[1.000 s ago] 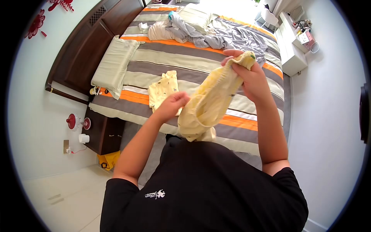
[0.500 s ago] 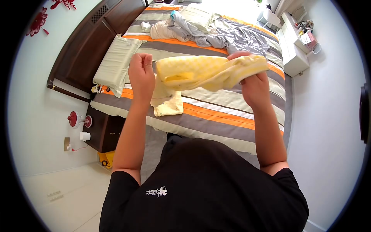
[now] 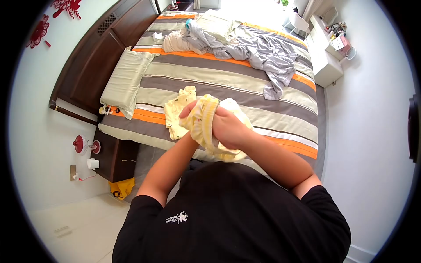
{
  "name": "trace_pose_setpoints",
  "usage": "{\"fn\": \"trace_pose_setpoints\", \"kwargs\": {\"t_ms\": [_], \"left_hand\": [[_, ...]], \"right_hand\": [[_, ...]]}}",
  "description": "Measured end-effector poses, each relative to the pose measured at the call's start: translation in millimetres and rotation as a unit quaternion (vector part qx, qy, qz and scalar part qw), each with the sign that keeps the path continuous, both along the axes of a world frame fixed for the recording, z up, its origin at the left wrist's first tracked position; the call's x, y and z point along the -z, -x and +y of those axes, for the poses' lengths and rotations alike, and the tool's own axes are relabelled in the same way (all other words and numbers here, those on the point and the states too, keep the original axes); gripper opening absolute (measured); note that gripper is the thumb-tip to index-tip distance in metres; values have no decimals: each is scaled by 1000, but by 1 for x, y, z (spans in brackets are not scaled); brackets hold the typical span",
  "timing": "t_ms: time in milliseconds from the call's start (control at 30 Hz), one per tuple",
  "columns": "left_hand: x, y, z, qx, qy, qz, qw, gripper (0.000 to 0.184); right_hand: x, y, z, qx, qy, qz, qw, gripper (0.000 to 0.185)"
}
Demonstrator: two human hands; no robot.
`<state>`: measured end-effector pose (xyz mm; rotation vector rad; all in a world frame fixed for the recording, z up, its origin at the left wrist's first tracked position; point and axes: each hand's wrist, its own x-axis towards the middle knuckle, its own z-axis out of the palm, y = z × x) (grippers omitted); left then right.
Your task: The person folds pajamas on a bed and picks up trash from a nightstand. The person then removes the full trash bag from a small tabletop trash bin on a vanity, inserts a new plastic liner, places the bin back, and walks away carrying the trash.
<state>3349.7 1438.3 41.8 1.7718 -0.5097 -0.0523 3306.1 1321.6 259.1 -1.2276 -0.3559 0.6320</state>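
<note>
I hold a pair of small yellow-and-white pants [image 3: 202, 120] in front of my chest, above the near edge of the bed. Their gathered, striped elastic waistband faces up, and pale fabric hangs beyond my right wrist. My left hand [image 3: 188, 110] is closed on the waistband's left side, partly hidden behind the cloth. My right hand [image 3: 232, 128] grips the other side, its fingertips tucked into the waistband and out of sight. On the bed just left of the pants lies a folded pale yellow garment [image 3: 174, 113] with a small print.
The striped bedspread [image 3: 210, 79] runs beneath everything. A crumpled grey blanket [image 3: 263, 50] lies toward the far side, and a pillow [image 3: 127, 81] leans near the dark headboard [image 3: 92, 57]. A nightstand [image 3: 116, 155] stands at left, a white dresser [image 3: 322, 61] at far right.
The pants came down and closer to my body, turned from stretched sideways to waistband up. My hands moved from wide apart to close together, and my left hand now grips the waistband.
</note>
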Motion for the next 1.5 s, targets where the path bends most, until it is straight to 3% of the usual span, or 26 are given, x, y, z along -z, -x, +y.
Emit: {"fn": "trace_pose_setpoints", "kwargs": {"t_ms": [233,367,400,433,467,533,567,633,667,733,767,800,867,933,1000,1033,1067,1100,1167,1200,1233,1267,1333,1433,1467,1500], "left_hand": [[46,-15,30,129,31,106,985,64],[149,-39,59,151,-11,87,985,68],[140,-40,53,98,150,276,944,62],[132,-36,46,37,300,450,840,58],[93,-25,39,38,298,452,840,58],[-2,-3,29,-34,-154,354,922,50],[2,-7,32,-33,-154,354,922,50],[13,-15,45,189,-457,166,853,49],[-16,-11,43,123,-482,168,851,47],[-42,-14,70,-6,-283,137,949,50],[-86,-11,77,-59,-207,217,952,53],[-51,-21,106,-85,-54,147,984,47],[-109,-10,144,-48,305,233,922,25],[-144,0,170,-182,387,157,890,22],[-124,-9,226,-310,174,64,932,30],[-102,-2,246,-311,175,62,932,30],[-75,8,261,-443,-104,-22,890,43],[-65,-10,258,-531,-356,-119,760,56],[-85,2,219,-490,-323,-133,799,77],[-90,7,147,-319,-135,-57,936,76],[-117,23,98,-183,-131,9,974,74],[-113,23,89,-162,-45,60,984,73],[-91,29,19,-115,-85,-26,989,70],[-104,3,38,-197,-109,58,973,34],[-97,1,39,-218,-108,5,970,24],[-122,-1,55,-227,-210,-182,933,30]], "right_hand": [[23,18,-23,6,-68,131,989,22],[29,5,-56,139,-104,168,970,29],[30,-2,-65,145,-137,173,964,28],[31,-6,-74,151,-170,180,957,28],[33,-7,-80,154,-171,181,956,28],[35,-14,-90,255,-95,109,956,24],[43,-21,-99,256,-94,108,956,24],[77,-38,-120,298,25,33,954,23],[91,-43,-127,297,59,11,953,23],[109,-46,-136,285,112,-14,952,23],[118,-47,-141,276,165,-41,946,23],[130,-51,-149,270,172,-66,945,23],[132,-54,-158,288,249,-126,916,24],[126,-55,-167,315,371,-229,843,31],[127,-61,-175,343,346,-217,846,30],[127,-65,-177,370,320,-210,847,30],[127,-68,-175,361,304,-209,857,30],[130,-75,-162,348,359,-329,801,29],[105,-69,-135,308,322,-237,863,36],[74,-53,-87,224,272,-283,892,40],[67,-50,-66,190,271,-295,896,39],[76,-53,-62,190,261,-283,903,40],[58,-48,-25,173,275,-357,876,39],[61,-47,-24,181,333,-418,825,36],[63,-47,-31,190,385,-465,775,36],[60,-56,-58,200,456,-439,748,36]]}}
